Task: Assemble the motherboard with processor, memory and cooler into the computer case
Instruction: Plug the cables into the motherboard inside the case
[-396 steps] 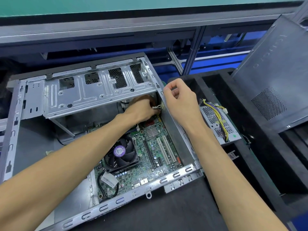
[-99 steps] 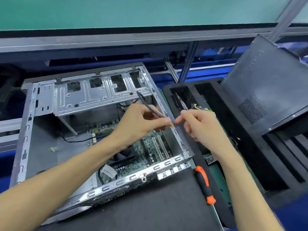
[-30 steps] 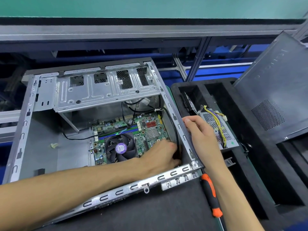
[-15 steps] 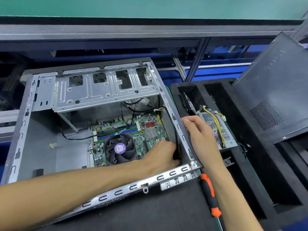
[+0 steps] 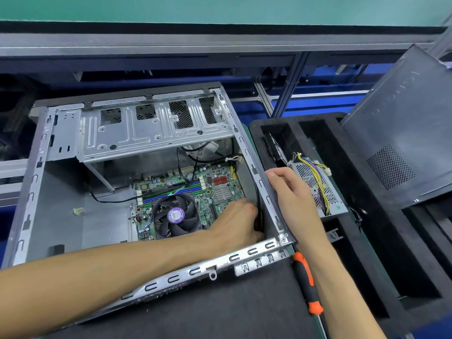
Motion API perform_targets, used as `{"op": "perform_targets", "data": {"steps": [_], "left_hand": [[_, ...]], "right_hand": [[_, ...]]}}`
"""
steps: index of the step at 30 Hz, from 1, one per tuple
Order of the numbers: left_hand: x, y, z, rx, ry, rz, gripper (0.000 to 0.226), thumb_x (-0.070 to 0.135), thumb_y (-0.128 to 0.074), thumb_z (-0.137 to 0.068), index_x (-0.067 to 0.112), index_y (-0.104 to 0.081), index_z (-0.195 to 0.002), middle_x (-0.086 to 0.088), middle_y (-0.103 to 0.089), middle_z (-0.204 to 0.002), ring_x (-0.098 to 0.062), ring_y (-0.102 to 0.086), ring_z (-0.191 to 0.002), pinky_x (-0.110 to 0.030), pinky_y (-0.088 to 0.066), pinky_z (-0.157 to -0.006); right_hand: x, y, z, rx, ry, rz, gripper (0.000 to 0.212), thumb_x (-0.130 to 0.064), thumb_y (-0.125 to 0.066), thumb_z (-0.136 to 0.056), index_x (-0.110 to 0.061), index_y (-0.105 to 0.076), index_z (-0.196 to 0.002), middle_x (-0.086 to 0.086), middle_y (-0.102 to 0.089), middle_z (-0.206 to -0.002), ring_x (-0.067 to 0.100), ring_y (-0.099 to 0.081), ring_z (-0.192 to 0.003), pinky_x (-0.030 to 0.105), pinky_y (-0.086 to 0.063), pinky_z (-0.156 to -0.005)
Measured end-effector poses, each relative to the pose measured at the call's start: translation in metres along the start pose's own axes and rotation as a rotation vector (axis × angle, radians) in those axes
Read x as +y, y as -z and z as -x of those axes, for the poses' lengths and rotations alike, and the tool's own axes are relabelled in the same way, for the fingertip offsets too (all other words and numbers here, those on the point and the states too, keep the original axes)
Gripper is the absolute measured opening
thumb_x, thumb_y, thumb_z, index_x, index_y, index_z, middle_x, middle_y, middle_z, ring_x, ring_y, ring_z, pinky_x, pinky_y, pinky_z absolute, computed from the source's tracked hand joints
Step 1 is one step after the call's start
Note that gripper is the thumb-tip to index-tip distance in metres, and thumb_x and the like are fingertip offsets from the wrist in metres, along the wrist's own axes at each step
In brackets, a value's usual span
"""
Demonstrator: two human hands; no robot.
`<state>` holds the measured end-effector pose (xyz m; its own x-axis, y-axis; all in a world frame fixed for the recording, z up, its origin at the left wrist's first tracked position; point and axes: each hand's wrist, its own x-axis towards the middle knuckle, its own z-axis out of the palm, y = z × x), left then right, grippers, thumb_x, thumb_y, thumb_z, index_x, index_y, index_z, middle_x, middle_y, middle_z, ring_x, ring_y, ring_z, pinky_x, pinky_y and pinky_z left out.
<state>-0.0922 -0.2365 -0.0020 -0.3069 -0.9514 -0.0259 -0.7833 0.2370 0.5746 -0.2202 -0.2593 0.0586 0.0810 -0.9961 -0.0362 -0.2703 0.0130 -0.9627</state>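
While the open computer case (image 5: pixel 36 182) lies on its side on the dark mat, both hands work at its right wall.
Left hand: the left hand (image 5: pixel 238 222) reaches deep into the case beside the right wall, fingers curled down around a black cable (image 5: pixel 257 192); the fingertips are hidden, so whether the cable is pinched or only pressed cannot be told.
Right hand: the right hand (image 5: pixel 292 192) rests on the outer edge of the right case wall, just across the wall from the left hand, fingers bent over the rim and gripping it.
Motherboard: the motherboard (image 5: pixel 220 178) lies flat on the case floor, directly left of and beneath the left hand.
Cooler: the cooler fan (image 5: pixel 176 215) with a purple hub label sits on the board, just left of the left wrist.
Memory: blue and black memory slots (image 5: pixel 171 189) run beyond the fan, away from the grip.
Screwdriver: an orange and black screwdriver (image 5: pixel 307 283) lies on the mat under the right forearm.
Power supply: a perforated metal power supply (image 5: pixel 315 184) with yellow wires sits in the black foam tray (image 5: pixel 367 241), just right of the right hand.
Side panel: a grey side panel (image 5: pixel 403 133) leans far right of both hands.
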Motion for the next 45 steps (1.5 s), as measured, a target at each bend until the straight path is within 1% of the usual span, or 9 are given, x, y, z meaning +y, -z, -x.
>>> {"op": "perform_targets", "data": {"steps": [4, 16, 21, 24, 28, 34, 39, 42, 45], "left_hand": [[0.002, 0.001, 0.0, -0.017, 0.007, -0.016, 0.028, 0.023, -0.079, -0.073, 0.005, -0.059, -0.065, -0.002, -0.052, -0.073, -0.022, -0.052, -0.072, -0.028, -0.035, -0.06], [-0.004, 0.003, 0.008, -0.053, 0.103, 0.042, 0.021, 0.034, -0.071, -0.078, 0.014, -0.069, -0.084, -0.001, -0.066, -0.086, -0.02, -0.062, -0.078, -0.033, -0.053, -0.071], [0.004, 0.001, 0.004, 0.011, 0.008, -0.183, 0.025, 0.034, -0.07, -0.08, 0.017, -0.056, -0.068, 0.004, -0.055, -0.075, -0.015, -0.045, -0.068, -0.033, -0.035, -0.08], [0.007, 0.002, 0.001, -0.013, 0.023, -0.148, 0.036, 0.025, -0.073, -0.074, 0.021, -0.042, -0.057, 0.005, -0.047, -0.068, -0.012, -0.04, -0.057, -0.031, -0.041, -0.071], [0.006, 0.001, 0.0, -0.049, 0.051, -0.117, 0.042, 0.021, -0.072, -0.074, 0.022, -0.035, -0.056, 0.0, -0.051, -0.071, -0.023, -0.049, -0.061, -0.031, -0.049, -0.06], [0.003, 0.0, 0.0, -0.052, 0.075, -0.101, 0.035, 0.026, -0.071, -0.076, 0.02, -0.041, -0.06, 0.002, -0.052, -0.064, -0.016, -0.047, -0.054, -0.028, -0.038, -0.057], [-0.008, 0.01, -0.001, -0.138, 0.199, 0.164, 0.025, 0.035, -0.079, -0.074, 0.012, -0.072, -0.077, 0.003, -0.069, -0.07, -0.012, -0.064, -0.064, -0.027, -0.051, -0.055], [-0.013, 0.013, -0.001, -0.19, 0.156, 0.228, 0.02, 0.032, -0.079, -0.078, 0.013, -0.078, -0.086, 0.009, -0.068, -0.068, 0.002, -0.056, -0.057, -0.015, -0.043, -0.054], [-0.014, 0.014, -0.002, -0.214, 0.174, 0.249, 0.018, 0.029, -0.079, -0.079, 0.013, -0.077, -0.086, 0.006, -0.07, -0.071, -0.002, -0.059, -0.059, -0.02, -0.05, -0.057]], "right_hand": [[0.0, 0.0, -0.001, -0.009, -0.006, 0.036, 0.016, -0.025, -0.054, -0.102, -0.026, -0.066, -0.092, 0.001, -0.066, -0.088, 0.005, -0.057, -0.074, 0.016, -0.045, -0.065], [0.001, -0.001, -0.004, -0.006, -0.053, 0.032, 0.016, -0.024, -0.055, -0.102, -0.025, -0.066, -0.091, -0.007, -0.069, -0.088, 0.004, -0.061, -0.08, 0.016, -0.046, -0.071], [0.001, -0.001, -0.003, -0.01, -0.052, 0.024, 0.016, -0.024, -0.055, -0.102, -0.026, -0.065, -0.09, -0.012, -0.068, -0.085, 0.0, -0.06, -0.078, 0.01, -0.043, -0.067], [0.0, -0.001, -0.004, -0.016, -0.07, 0.017, 0.015, -0.024, -0.055, -0.101, -0.025, -0.065, -0.09, -0.003, -0.067, -0.088, 0.006, -0.058, -0.078, 0.015, -0.044, -0.068], [-0.001, -0.001, -0.004, -0.033, -0.073, 0.025, 0.015, -0.025, -0.053, -0.102, -0.024, -0.063, -0.091, -0.005, -0.064, -0.085, 0.006, -0.056, -0.076, 0.015, -0.043, -0.066], [-0.004, -0.002, -0.003, -0.034, -0.065, 0.043, 0.014, -0.026, -0.052, -0.103, -0.023, -0.063, -0.093, -0.01, -0.062, -0.083, 0.003, -0.056, -0.075, 0.011, -0.041, -0.065], [-0.005, -0.001, -0.002, -0.025, -0.07, 0.043, 0.014, -0.027, -0.053, -0.102, -0.024, -0.063, -0.092, -0.009, -0.063, -0.083, 0.004, -0.056, -0.075, 0.011, -0.042, -0.064], [-0.004, -0.001, -0.002, -0.024, -0.089, 0.035, 0.014, -0.028, -0.053, -0.102, -0.024, -0.064, -0.092, -0.002, -0.065, -0.087, 0.008, -0.057, -0.076, 0.018, -0.045, -0.066], [-0.003, -0.001, -0.002, -0.022, -0.097, 0.026, 0.015, -0.029, -0.054, -0.101, -0.024, -0.064, -0.093, 0.002, -0.066, -0.09, 0.009, -0.058, -0.077, 0.018, -0.045, -0.066]]}}
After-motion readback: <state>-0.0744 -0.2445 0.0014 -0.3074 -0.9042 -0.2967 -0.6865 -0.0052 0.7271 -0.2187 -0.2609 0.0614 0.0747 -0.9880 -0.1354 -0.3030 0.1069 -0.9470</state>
